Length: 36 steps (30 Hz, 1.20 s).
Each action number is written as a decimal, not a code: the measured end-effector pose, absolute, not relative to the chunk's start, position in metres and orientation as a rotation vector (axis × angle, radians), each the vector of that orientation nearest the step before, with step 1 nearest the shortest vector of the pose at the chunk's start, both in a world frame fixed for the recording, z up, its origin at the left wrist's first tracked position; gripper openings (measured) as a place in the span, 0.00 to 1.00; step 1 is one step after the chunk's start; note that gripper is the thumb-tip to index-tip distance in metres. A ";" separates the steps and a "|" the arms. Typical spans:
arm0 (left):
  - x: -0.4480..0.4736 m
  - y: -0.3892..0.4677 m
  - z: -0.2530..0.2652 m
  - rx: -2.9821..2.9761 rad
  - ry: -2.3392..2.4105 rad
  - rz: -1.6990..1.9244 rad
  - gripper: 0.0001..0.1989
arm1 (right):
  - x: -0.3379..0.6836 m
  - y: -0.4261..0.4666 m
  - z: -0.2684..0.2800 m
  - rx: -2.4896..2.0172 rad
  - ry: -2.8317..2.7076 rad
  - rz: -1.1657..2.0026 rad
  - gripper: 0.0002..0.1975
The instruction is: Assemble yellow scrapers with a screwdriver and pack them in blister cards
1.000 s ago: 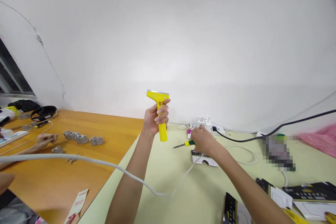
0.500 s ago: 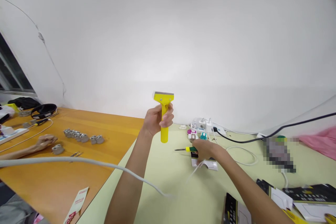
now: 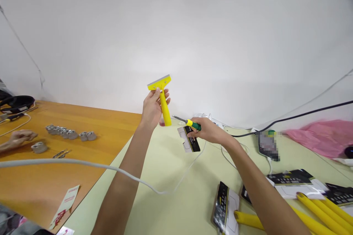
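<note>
A yellow scraper (image 3: pixel 164 108) with a wide metal-edged head is held upright, slightly tilted, in my left hand (image 3: pixel 152 109), whose fingers close round the top of its handle. My right hand (image 3: pixel 208 129) is closed on a screwdriver (image 3: pixel 195 125) with a green and yellow handle. The screwdriver's tip points left, towards the lower end of the scraper. Just below the fingers of my right hand is a black and white packaging card (image 3: pixel 187 143), tilted and touching them. Whether the card is gripped too is hard to see.
Several packaging cards (image 3: pixel 226 205) and yellow handles (image 3: pixel 322 205) lie at the lower right. A white cable (image 3: pixel 110 167) crosses in front of my forearms. Metal parts (image 3: pixel 64 132) and another person's hand (image 3: pixel 22 138) are on the orange table at left.
My right hand, with the screwdriver, has come up and left towards the scraper, and the card has shifted with it. The scraper has tilted. The view has turned slightly right.
</note>
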<state>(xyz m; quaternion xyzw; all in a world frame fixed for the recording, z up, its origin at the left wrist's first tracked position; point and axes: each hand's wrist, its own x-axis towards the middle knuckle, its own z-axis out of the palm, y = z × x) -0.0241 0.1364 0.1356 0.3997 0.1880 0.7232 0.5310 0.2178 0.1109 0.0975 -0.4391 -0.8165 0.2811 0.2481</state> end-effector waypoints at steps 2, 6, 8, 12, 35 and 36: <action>-0.026 0.138 0.135 0.932 0.430 1.755 0.08 | 0.218 0.109 0.099 -1.168 -2.154 0.881 0.19; -0.022 0.137 0.133 0.905 0.437 1.726 0.07 | 0.217 0.106 0.099 -1.025 -1.972 1.068 0.26; -0.017 0.135 0.133 0.912 0.444 1.702 0.08 | 0.216 0.105 0.099 -0.971 -1.901 1.108 0.30; -0.007 0.131 0.134 0.935 0.441 1.685 0.09 | 0.217 0.105 0.099 -1.003 -1.858 1.082 0.26; 0.009 0.121 0.133 1.063 0.398 1.668 0.10 | 0.211 0.104 0.099 -1.127 -1.710 1.029 0.31; 0.009 0.121 0.132 1.071 0.392 1.660 0.10 | 0.210 0.103 0.100 -1.117 -1.664 1.043 0.33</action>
